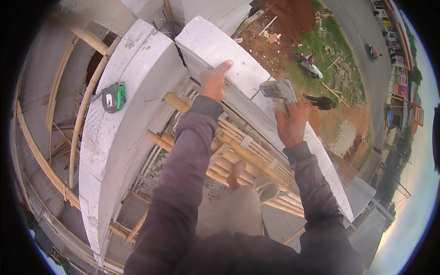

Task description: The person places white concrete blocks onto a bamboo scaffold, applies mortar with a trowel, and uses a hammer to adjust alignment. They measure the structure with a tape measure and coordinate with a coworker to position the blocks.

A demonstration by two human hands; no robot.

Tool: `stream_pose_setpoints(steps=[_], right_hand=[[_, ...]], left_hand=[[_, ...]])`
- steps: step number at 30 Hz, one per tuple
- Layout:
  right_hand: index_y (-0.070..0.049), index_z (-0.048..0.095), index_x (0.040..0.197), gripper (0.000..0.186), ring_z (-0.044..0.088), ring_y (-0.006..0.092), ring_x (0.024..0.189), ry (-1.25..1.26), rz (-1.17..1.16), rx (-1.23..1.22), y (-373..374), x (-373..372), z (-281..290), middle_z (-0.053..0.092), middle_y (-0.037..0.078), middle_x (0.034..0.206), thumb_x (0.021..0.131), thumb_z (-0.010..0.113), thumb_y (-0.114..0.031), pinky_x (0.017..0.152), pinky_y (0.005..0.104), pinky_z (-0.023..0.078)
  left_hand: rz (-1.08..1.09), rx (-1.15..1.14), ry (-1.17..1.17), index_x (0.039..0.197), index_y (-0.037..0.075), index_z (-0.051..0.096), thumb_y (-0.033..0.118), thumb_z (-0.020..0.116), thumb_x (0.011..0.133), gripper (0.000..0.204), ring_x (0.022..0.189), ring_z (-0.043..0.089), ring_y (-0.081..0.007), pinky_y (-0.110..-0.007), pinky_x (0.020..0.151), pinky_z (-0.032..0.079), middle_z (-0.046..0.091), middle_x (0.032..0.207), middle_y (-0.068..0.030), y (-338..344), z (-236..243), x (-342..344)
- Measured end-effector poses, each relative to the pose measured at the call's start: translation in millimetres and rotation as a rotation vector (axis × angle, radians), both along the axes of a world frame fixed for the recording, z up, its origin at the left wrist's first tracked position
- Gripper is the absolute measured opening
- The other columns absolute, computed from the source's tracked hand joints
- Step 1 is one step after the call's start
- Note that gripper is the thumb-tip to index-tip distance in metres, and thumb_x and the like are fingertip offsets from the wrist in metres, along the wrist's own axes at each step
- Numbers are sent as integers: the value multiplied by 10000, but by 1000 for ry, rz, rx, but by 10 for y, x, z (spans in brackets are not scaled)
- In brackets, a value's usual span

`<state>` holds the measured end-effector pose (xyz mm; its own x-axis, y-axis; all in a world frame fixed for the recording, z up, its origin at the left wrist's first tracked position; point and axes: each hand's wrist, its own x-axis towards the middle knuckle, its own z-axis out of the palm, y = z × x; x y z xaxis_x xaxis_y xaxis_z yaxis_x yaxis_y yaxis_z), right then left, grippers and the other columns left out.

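A white lightweight concrete block point(224, 55) lies on top of the right-hand wall. My left hand point(212, 82) is closed at its inner edge, with the thumb stretched along it; the other fingers are mostly hidden. My right hand point(290, 124) grips the short handle of a stained tool with a flat rectangular grey head point(278, 90). That head is at the block's near end, over the wall top; I cannot tell whether it touches. On the left wall point(103, 142) rests a green and black tape measure point(113, 97).
Between the walls, bamboo poles point(243, 151) form a platform bearing my bare foot point(236, 172). A bucket point(266, 188) sits beside my leg. More bamboo scaffolding point(82, 123) stands left. Far below right are a person point(321, 101), a parked motorbike point(309, 65) and a road point(355, 32).
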<state>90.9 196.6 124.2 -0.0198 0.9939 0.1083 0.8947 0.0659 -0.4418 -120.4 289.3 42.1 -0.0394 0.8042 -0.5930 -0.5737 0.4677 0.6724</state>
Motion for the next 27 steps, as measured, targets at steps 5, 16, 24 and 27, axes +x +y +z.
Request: stream_pose_setpoints(steps=[5, 16, 24, 27], right_hand=[[40, 626, 972, 270, 577, 251, 707, 274, -322, -146, -433, -20, 32, 609, 159, 801, 799, 740, -133, 659, 370, 469], [49, 586, 901, 327, 606, 420, 787, 707, -415, -208, -329, -971, -467, 617, 247, 822, 806, 694, -244, 716, 490, 473], [47, 625, 945, 332, 616, 310, 726, 788, -723, -202, -984, -152, -433, 643, 186, 808, 805, 713, -240, 681, 405, 484], [38, 630, 947, 291, 593, 221, 707, 677, -842, -236, -1215, 269, -328, 649, 165, 802, 800, 717, -197, 661, 353, 475]], left_hand=[[-46, -161, -2, 1316, -2, 531, 306, 720, 870, 573, 1101, 583, -298, -497, 884, 506, 572, 1252, -135, -7, -21, 31], [-426, -115, 443, 1278, -58, 552, 170, 604, 911, 435, 948, 533, -179, -320, 822, 426, 586, 1100, -92, -1677, -337, -127], [-669, 585, 1099, 1431, -85, 373, 151, 577, 920, 599, 1420, 350, -355, -455, 1163, 282, 400, 1489, -247, -1642, 204, 138], [-883, 873, 1147, 1470, -83, 306, 201, 597, 916, 687, 1460, 246, -389, -495, 1183, 219, 300, 1549, -242, -1417, 337, 537]])
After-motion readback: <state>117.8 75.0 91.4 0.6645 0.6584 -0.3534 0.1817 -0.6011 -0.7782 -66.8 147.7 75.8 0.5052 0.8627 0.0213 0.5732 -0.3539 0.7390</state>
